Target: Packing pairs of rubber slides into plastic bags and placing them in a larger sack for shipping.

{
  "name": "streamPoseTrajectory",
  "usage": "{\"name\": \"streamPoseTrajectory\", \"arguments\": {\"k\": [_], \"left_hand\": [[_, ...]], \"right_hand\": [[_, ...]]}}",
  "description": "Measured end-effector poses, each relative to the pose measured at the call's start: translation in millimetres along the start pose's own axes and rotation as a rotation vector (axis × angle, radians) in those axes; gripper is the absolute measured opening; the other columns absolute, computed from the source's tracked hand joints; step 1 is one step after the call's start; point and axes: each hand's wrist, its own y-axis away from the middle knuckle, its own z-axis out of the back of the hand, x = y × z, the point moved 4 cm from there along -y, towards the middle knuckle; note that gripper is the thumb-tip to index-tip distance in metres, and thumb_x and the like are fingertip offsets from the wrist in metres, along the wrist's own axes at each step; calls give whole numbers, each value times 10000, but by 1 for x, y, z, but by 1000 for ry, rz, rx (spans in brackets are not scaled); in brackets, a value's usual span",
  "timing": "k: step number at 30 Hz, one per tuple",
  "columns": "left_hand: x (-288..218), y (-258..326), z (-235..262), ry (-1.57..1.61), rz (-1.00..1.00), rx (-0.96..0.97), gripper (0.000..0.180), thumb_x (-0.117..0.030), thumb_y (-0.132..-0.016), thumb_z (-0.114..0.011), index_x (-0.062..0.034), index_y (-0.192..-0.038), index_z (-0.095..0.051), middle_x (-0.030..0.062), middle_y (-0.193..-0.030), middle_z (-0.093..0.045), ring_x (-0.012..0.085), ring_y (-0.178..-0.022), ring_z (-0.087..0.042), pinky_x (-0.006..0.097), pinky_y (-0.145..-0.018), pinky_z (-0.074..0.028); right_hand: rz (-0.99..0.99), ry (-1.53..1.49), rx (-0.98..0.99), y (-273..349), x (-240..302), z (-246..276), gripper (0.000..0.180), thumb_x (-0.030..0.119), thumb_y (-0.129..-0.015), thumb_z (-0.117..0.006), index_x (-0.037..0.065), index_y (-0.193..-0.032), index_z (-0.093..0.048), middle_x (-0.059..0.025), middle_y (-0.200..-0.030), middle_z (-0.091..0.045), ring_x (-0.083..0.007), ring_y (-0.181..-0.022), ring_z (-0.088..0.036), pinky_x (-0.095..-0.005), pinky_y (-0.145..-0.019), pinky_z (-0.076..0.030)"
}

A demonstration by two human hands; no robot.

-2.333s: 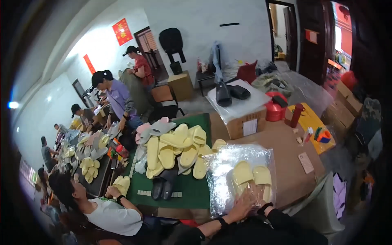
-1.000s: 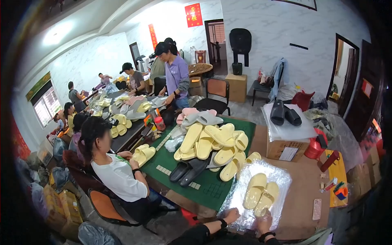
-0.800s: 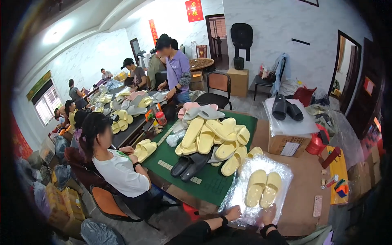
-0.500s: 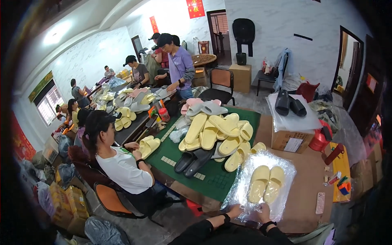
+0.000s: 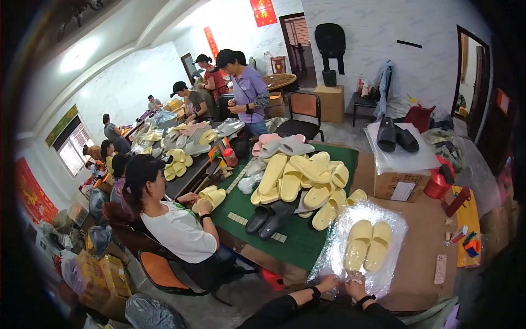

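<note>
A pair of pale yellow slippers [image 5: 378, 248] rests side by side on a shiny stack of clear plastic bags [image 5: 397, 227], toes pointing away from me. Glare on the plastic makes it hard to tell whether film covers them. My left hand [image 5: 329, 283] is closed at the near left edge of the plastic, pinching it. Beside it, just below the left slipper's heel, my right hand [image 5: 356, 286] is also closed on the plastic. The fingertips of both are small in view. A heap of yellow slippers [image 5: 293, 181] lies just beyond the bags.
Dark slippers [image 5: 271, 219] lie on the green mat [image 5: 235, 203]. A carton [image 5: 394, 183] with black slippers on top stands at the far right. A phone [image 5: 440, 268] and a red tape dispenser [image 5: 438, 181] are rightward. A co-worker in white [image 5: 181, 230] sits at left, handling yellow slippers.
The whole view has shifted slightly right. My right hand has moved a little left, closer to my left hand. The seated co-worker's hand now lies over the yellow slippers.
</note>
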Motion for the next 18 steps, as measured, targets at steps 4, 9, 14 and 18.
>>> {"name": "streamPoseTrajectory", "arguments": {"k": [4, 9, 14, 18], "left_hand": [[-8, 6, 3, 47, -70, -60, 222, -175, -871, -485, 18, -828, -586, 108, -730, -613, 200, -646, -562, 349, -606, -454], [-35, 13, 5, -71, -153, -2, 199, -152, -875, -453, 17, -843, -553, 136, -709, -587, 205, -643, -542, 350, -611, -437], [-38, 18, 9, 8, -247, -106, 191, -144, -882, -428, 3, -886, -550, 120, -710, -588, 195, -660, -561, 341, -615, -442], [-49, 21, 10, 88, -107, -29, 187, -138, -886, -425, 4, -894, -546, 102, -706, -584, 176, -652, -558, 323, -609, -446]], "right_hand": [[16, 16, -32, 4, -11, -12, 521, 234, -729, -566, 69, -1213, -465, -148, -1081, -557, -306, -1040, -482, -439, -875, -359], [-134, 118, 155, 8, -35, -39, 621, 263, -769, -540, 30, -1308, -337, -158, -1236, -459, -308, -1125, -422, -464, -889, -316], [-114, 120, 177, -4, -27, -27, 615, 260, -783, -518, 32, -1320, -324, -166, -1268, -422, -318, -1149, -388, -471, -885, -309], [-316, -14, -267, 7, -51, -2, 744, 331, -680, -618, 32, -1304, -345, -193, -1271, -403, -333, -1135, -389, -470, -887, -308]]}}
